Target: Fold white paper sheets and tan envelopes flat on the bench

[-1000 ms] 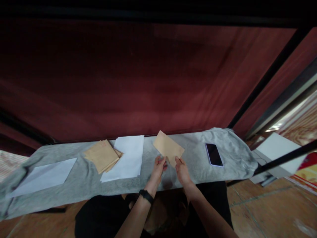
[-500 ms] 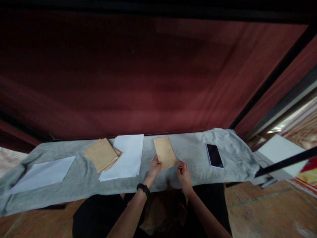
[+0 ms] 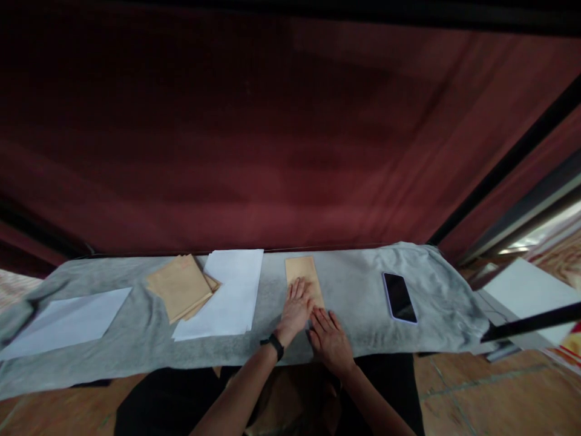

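Note:
A brown paper envelope (image 3: 302, 267) lies flat on the grey cloth (image 3: 358, 290) straight in front of me. My left hand (image 3: 297, 304) rests on its lower half, fingers stretched out and palm down. At the envelope's bottom edge lies my right hand (image 3: 330, 340), also flat with fingers extended, its fingertips close to the left hand. The envelope's lower part is hidden under the hands. Left of it is a stack of white paper sheets (image 3: 236, 290), with a pile of brown envelopes (image 3: 179, 286) overlapping its left side.
A phone (image 3: 399, 297) in a pale purple case lies on the cloth to the right. Another white sheet (image 3: 68, 321) is at the far left. A dark red panel (image 3: 272, 151) rises behind the cloth. White board-like pieces (image 3: 531, 297) stand beyond the right end.
My left hand has gone from gripping the envelope's left edge to lying flat on top. My right hand has flattened at its bottom edge. The view has shifted slightly.

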`<state>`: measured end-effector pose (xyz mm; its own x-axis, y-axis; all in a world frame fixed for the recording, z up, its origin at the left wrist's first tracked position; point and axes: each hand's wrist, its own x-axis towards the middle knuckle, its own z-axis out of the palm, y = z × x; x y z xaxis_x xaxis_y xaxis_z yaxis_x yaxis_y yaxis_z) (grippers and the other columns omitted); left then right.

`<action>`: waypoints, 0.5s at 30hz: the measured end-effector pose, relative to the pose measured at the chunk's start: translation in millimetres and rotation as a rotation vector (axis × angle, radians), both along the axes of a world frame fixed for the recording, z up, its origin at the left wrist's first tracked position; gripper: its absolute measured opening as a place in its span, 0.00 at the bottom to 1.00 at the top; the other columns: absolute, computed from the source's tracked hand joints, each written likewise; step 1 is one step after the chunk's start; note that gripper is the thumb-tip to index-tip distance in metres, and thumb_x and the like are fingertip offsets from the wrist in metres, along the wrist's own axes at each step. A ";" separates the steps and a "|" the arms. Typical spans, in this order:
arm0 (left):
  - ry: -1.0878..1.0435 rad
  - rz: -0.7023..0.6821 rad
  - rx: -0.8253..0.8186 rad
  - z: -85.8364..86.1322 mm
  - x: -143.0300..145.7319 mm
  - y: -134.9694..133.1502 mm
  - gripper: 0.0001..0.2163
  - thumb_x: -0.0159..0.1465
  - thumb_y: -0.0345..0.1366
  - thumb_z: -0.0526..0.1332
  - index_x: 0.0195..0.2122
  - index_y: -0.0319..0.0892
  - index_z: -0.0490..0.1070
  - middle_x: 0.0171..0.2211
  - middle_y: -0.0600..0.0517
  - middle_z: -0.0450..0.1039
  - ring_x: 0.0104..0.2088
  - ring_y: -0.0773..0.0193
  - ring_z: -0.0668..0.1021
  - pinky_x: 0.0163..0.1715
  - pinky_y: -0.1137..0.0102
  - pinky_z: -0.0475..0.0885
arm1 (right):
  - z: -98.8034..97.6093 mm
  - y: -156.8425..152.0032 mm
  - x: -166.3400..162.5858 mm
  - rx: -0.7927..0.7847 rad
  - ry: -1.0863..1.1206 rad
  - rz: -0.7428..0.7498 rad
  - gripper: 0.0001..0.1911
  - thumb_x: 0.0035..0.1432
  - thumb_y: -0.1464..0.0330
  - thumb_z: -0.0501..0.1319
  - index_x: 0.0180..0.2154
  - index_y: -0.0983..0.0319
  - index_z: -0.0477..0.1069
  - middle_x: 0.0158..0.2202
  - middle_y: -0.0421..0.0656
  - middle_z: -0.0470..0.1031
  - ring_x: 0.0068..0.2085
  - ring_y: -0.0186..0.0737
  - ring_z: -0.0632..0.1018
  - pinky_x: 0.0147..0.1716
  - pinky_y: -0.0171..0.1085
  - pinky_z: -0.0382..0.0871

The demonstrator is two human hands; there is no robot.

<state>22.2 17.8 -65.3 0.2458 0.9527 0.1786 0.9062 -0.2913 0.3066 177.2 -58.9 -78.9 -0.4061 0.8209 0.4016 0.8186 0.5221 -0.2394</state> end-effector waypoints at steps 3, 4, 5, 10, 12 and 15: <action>0.104 -0.056 0.022 -13.3 9.3 25.3 0.23 0.73 0.41 0.48 0.67 0.41 0.59 0.70 0.44 0.55 0.71 0.52 0.56 0.68 0.52 0.53 | 2.4 -0.5 -1.1 0.000 0.006 -0.004 0.22 0.71 0.64 0.53 0.62 0.61 0.67 0.64 0.46 0.69 0.64 0.45 0.70 0.66 0.49 0.57; 0.115 -0.056 0.034 -16.7 11.0 34.2 0.24 0.73 0.42 0.47 0.68 0.40 0.58 0.71 0.44 0.54 0.71 0.53 0.56 0.69 0.53 0.53 | 3.0 -0.7 -1.5 0.001 0.006 -0.006 0.22 0.71 0.63 0.53 0.63 0.60 0.66 0.63 0.46 0.69 0.64 0.45 0.70 0.66 0.48 0.57; 0.122 -0.055 0.047 -19.2 12.3 42.9 0.25 0.73 0.43 0.47 0.68 0.39 0.57 0.71 0.44 0.53 0.71 0.53 0.55 0.69 0.53 0.52 | 3.4 -1.0 -1.9 0.003 0.007 -0.009 0.22 0.71 0.63 0.53 0.63 0.60 0.66 0.64 0.46 0.69 0.64 0.44 0.70 0.66 0.48 0.57; 0.128 -0.026 0.046 -20.3 14.8 81.4 0.27 0.73 0.47 0.44 0.70 0.40 0.55 0.72 0.45 0.51 0.72 0.55 0.53 0.70 0.53 0.47 | 1.8 -1.1 -3.4 0.028 0.006 -0.020 0.23 0.70 0.64 0.53 0.64 0.58 0.64 0.63 0.45 0.70 0.65 0.44 0.69 0.66 0.48 0.56; 0.124 -0.010 0.023 -18.1 15.9 93.5 0.28 0.73 0.48 0.44 0.70 0.42 0.54 0.71 0.46 0.52 0.72 0.55 0.53 0.70 0.51 0.46 | 0.1 -0.6 -3.5 0.039 0.003 -0.021 0.23 0.70 0.65 0.53 0.64 0.59 0.64 0.63 0.44 0.70 0.65 0.44 0.69 0.66 0.47 0.57; 0.115 0.006 0.010 -15.7 17.5 105.0 0.28 0.73 0.48 0.43 0.71 0.42 0.53 0.71 0.46 0.53 0.72 0.54 0.53 0.70 0.49 0.45 | -1.5 0.0 -3.7 0.055 0.004 -0.015 0.23 0.69 0.66 0.53 0.63 0.59 0.65 0.64 0.44 0.69 0.65 0.43 0.69 0.65 0.47 0.59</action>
<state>39.7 122.8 -81.0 0.2597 0.9525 0.1592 0.9369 -0.2885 0.1976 173.6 -58.9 -80.4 -0.3922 0.8036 0.4476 0.8255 0.5222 -0.2142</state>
